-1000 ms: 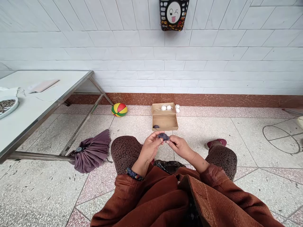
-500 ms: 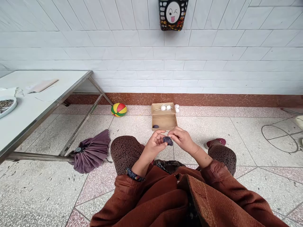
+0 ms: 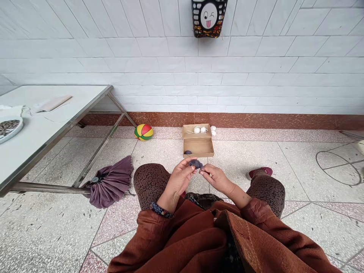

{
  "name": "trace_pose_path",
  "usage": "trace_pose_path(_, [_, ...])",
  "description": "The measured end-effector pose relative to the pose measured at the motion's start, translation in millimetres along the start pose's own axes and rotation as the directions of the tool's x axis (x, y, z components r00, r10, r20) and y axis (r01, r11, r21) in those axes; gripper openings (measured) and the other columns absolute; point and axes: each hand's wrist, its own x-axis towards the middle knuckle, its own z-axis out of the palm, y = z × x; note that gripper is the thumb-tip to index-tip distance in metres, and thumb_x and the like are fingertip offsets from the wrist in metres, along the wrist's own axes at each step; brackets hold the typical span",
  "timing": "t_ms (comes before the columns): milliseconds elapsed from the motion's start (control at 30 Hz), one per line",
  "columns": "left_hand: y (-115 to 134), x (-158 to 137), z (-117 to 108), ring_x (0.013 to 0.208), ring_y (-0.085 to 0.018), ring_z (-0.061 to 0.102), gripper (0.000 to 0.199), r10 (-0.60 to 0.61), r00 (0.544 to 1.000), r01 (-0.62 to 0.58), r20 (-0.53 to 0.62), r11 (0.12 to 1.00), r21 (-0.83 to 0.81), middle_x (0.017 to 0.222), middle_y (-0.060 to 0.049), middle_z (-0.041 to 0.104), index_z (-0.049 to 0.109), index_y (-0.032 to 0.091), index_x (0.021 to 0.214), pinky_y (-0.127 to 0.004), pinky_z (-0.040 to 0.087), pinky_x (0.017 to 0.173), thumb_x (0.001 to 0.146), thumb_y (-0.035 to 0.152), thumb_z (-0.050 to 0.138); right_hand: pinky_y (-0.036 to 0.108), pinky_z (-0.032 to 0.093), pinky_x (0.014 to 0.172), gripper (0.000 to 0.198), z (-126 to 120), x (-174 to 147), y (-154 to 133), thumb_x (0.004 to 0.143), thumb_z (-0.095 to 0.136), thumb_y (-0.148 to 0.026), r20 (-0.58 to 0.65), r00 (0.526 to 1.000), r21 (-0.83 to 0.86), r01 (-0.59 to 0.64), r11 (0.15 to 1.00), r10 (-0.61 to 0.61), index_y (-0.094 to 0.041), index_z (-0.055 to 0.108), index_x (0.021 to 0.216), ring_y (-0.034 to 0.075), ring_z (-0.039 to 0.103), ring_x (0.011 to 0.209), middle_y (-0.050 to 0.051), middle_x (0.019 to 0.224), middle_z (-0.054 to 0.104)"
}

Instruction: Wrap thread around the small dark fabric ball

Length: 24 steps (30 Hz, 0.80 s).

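Between my two hands, over my lap, is a small bundle of dark grey-purple yarn (image 3: 195, 163). My left hand (image 3: 181, 177) is closed on it, thumb in front and fingers behind. At the bundle's right end, my right hand (image 3: 216, 177) pinches the yarn; the strand itself is too fine to make out. Just beyond my hands an open cardboard box (image 3: 210, 154) lies on the floor. A dark ball of yarn (image 3: 188, 152) sits in its near left corner. White balls (image 3: 196, 129) with loose string lie in the far half of the box.
More white balls (image 3: 213, 131) lie right of the box. A colourful ball (image 3: 143, 132) is by the wall. A folded purple umbrella (image 3: 110, 184) leans at the metal-framed table (image 3: 65, 100) on the left. A wire frame (image 3: 338, 167) stands right. A black basket (image 3: 209, 19) hangs ahead.
The yarn bundle has turned and shifted slightly left and up in my left hand. My right hand has moved lower, to its right end.
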Motion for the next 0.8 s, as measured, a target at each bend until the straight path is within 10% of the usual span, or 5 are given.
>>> trace_pose_path(167, [-2.0, 3.7, -5.2, 0.087, -0.014, 0.059, 0.036, 0.132, 0.989, -0.113, -0.071, 0.966, 0.232, 0.098, -0.003, 0.068, 0.073, 0.022, 0.107, -0.027, 0.044, 0.082, 0.072, 0.021, 0.078, 0.028, 0.052, 0.072, 0.025, -12.1, -0.5, -16.9, 0.106, 0.043, -0.033, 0.129, 0.985, -0.015, 0.115, 0.993, -0.112, -0.021, 0.063, 0.099, 0.017, 0.064, 0.077, 0.005, 0.085, 0.066])
trace_pose_path(333, [-2.8, 1.0, -7.9, 0.081, -0.014, 0.056, 0.035, 0.228, 0.974, -0.186, -0.002, 0.800, 0.571, 0.096, -0.003, 0.065, 0.075, 0.023, 0.109, -0.029, 0.045, 0.077, 0.074, 0.019, 0.074, 0.029, 0.051, 0.070, 0.025, -35.6, 10.9, -28.1, 0.106, 0.045, -0.033, -0.005, 0.990, -0.056, 0.140, 0.988, -0.141, -0.021, 0.066, 0.101, 0.018, 0.063, 0.075, 0.006, 0.082, 0.066])
trace_pose_path(567, [0.6, -9.3, 2.4, 0.085, -0.015, 0.061, 0.061, 0.012, 0.979, -0.075, 0.203, 0.950, 0.304, 0.096, -0.004, 0.067, 0.062, 0.024, 0.132, -0.030, 0.046, 0.080, 0.074, 0.021, 0.080, 0.031, 0.050, 0.075, 0.018, -36.7, 29.8, -15.9, 0.103, 0.050, -0.028, -0.168, 0.986, -0.017, 0.008, 1.000, -0.010, -0.022, 0.066, 0.099, 0.019, 0.066, 0.083, 0.006, 0.089, 0.071])
trace_pose_path(800, [1.2, -8.1, 2.9, 0.085, -0.015, 0.058, 0.037, 0.039, 0.995, -0.053, 0.090, 0.986, 0.159, 0.103, -0.007, 0.069, 0.075, 0.020, 0.107, -0.028, 0.045, 0.078, 0.071, 0.026, 0.083, 0.029, 0.050, 0.069, 0.023, 0.4, 6.5, -2.6, 0.103, 0.045, -0.029, -0.053, 0.997, -0.006, -0.049, 0.999, 0.049, -0.020, 0.062, 0.091, 0.019, 0.064, 0.076, 0.005, 0.081, 0.066])
